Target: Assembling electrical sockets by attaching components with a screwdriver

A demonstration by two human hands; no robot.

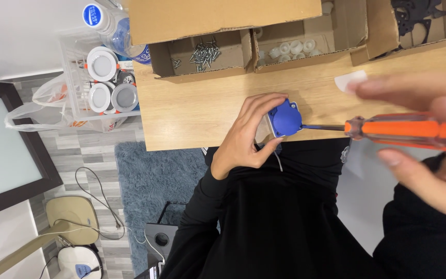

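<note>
My left hand grips a small blue socket-like part with a round blue lid, holding it at the near edge of the wooden table. My right hand, large and blurred at the right of the view, holds an orange-handled screwdriver. Its metal shaft runs left and its tip touches the side of the blue part.
Cardboard boxes line the table's far edge: one with screws, one with white round caps, one with black parts. A white basket of round lamps and a water bottle stand left. A blue rug and cables lie below.
</note>
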